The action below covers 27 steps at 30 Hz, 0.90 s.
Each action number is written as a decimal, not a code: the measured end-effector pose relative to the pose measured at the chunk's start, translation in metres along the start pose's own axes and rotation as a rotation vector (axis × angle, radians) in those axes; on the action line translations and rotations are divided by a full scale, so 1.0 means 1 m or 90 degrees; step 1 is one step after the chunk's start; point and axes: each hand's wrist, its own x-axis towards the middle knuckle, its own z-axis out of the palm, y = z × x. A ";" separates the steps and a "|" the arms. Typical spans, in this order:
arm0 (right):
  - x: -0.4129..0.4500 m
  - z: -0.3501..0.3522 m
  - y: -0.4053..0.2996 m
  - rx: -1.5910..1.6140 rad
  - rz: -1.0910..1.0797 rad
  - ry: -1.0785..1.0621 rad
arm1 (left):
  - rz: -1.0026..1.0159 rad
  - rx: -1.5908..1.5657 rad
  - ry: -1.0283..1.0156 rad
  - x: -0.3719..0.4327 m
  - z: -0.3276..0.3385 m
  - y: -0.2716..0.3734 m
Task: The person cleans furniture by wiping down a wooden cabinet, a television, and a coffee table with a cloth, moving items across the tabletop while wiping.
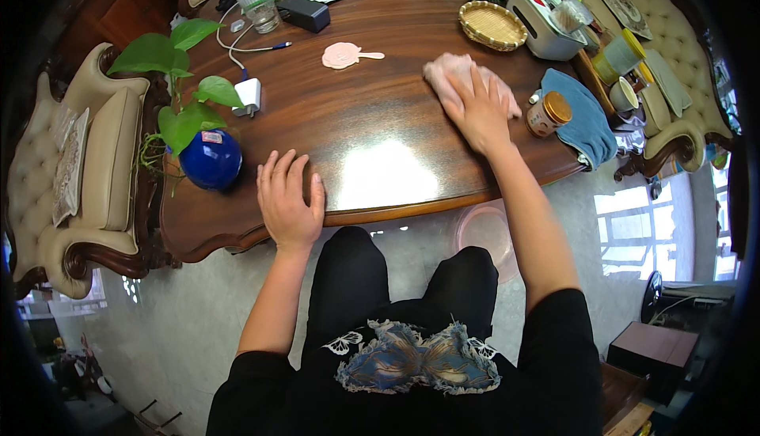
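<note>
My right hand [482,106] presses flat, fingers spread, on a crumpled pale pink cloth [445,72] on the dark wooden table [392,103]. Just right of that hand stands a small jar with a gold lid [549,114], beside a folded blue towel [585,118] hanging over the table's edge. My left hand [291,198] rests palm down near the front edge, holding nothing, thumb apart from the fingers. To its left is a round blue vase [211,160] with a leafy green plant [178,121]. A pink hand mirror [342,55] lies farther back, between the hands.
At the back left are a glass tumbler [257,7], a black box-shaped object [304,13], a white charger [247,96] and a cable. A woven bamboo basket [492,25] and a white tissue box [543,26] stand back right. Below the table edge is a pink basin [484,237].
</note>
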 end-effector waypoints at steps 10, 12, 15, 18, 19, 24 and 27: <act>-0.032 0.012 -0.095 0.055 -0.146 -0.023 | 0.002 -0.170 -0.075 0.083 0.032 0.000; -0.057 -0.008 -0.092 0.070 -0.199 -0.023 | 0.045 -0.146 -0.103 0.144 0.067 0.003; -0.058 -0.016 -0.096 0.084 -0.195 -0.012 | 0.134 -0.013 -0.115 0.205 0.128 -0.013; -0.059 -0.009 -0.092 0.083 -0.185 0.013 | 0.157 -0.046 -0.467 0.248 0.145 -0.021; -0.061 -0.009 -0.090 0.091 -0.184 0.016 | 0.163 -0.051 -0.468 0.252 0.151 -0.022; -0.061 -0.014 -0.092 0.116 -0.172 0.022 | 0.286 0.055 -0.364 0.251 0.167 -0.029; -0.060 -0.009 -0.093 0.116 -0.174 0.029 | 0.280 0.104 -0.427 0.261 0.160 -0.022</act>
